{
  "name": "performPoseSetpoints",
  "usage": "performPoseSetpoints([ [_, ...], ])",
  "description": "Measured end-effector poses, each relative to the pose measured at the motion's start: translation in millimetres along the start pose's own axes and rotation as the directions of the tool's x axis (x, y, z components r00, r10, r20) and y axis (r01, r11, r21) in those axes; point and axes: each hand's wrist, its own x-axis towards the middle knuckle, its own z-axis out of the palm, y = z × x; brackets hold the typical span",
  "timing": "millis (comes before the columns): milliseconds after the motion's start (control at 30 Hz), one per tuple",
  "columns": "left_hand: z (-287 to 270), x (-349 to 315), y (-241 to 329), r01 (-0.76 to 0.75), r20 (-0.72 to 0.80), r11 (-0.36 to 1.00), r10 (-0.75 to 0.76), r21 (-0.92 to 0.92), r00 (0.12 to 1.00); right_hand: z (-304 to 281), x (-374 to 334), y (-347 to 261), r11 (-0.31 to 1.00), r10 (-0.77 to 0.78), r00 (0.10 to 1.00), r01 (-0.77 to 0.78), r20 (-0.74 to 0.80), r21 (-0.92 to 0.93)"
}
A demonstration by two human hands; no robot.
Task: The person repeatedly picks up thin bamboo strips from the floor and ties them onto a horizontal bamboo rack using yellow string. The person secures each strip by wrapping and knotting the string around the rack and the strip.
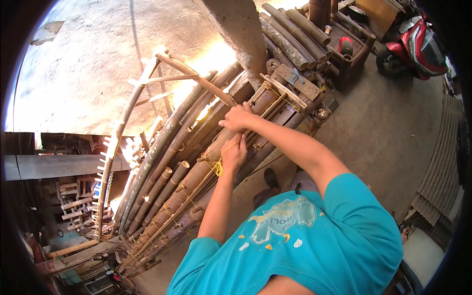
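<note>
A long thick bamboo pole (174, 196) runs diagonally, with small pegs and a thin strip lashed along it. Over its upper part my two hands work close together. My left hand (233, 153) is closed, its fingertips pinched near the pole's top side; what they hold is too small to make out. Just beyond it my right hand (238, 118) is curled with the fingers bent over the pole, hiding whatever is in them. A bundle of yellow cord (218, 167) hangs at the pole beside my left wrist. Past my right hand, a wooden crosspiece (283, 91) spans the pole's end.
More bamboo poles (164, 142) lie alongside on the left. A curved pegged bamboo frame (114, 140) stands against the bright ground. A concrete post (236, 37) rises ahead. Cut bamboo lengths (294, 42) are piled at the far right, near a red motorbike (418, 46). Corrugated sheets (437, 172) lean at right.
</note>
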Motion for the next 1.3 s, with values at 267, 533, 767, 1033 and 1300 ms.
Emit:
performPoseSetpoints([
  [267,2.4,-6.8,-3.9,0.035,-0.017,0.998,-0.036,-0.049,0.999,15.8,-178.3,0.4,0.923,-0.289,0.919,0.192,0.270,0.334],
  [533,-31.7,118.5,-23.9,0.085,-0.091,0.680,-0.219,-0.728,0.971,30.6,-194.8,-4.6,0.857,-0.290,0.954,0.295,-0.077,0.423],
  [767,-13.5,148.8,-26.1,0.154,0.152,0.909,-0.228,0.386,0.962,-1.4,-227.9,40.1,0.795,0.009,0.969,0.142,-0.245,0.590],
  [1033,85.2,87.7,125.0,0.090,-0.057,0.992,-0.085,0.090,0.995,-54.1,-195.6,87.0,-0.432,0.885,0.416,0.568,0.208,0.701],
  [1300,92.6,93.3,129.8,0.085,-0.126,0.995,-0.092,-0.060,0.988,-137.2,-22.5,61.3,0.961,-0.141,0.981,0.167,0.130,-0.221],
])
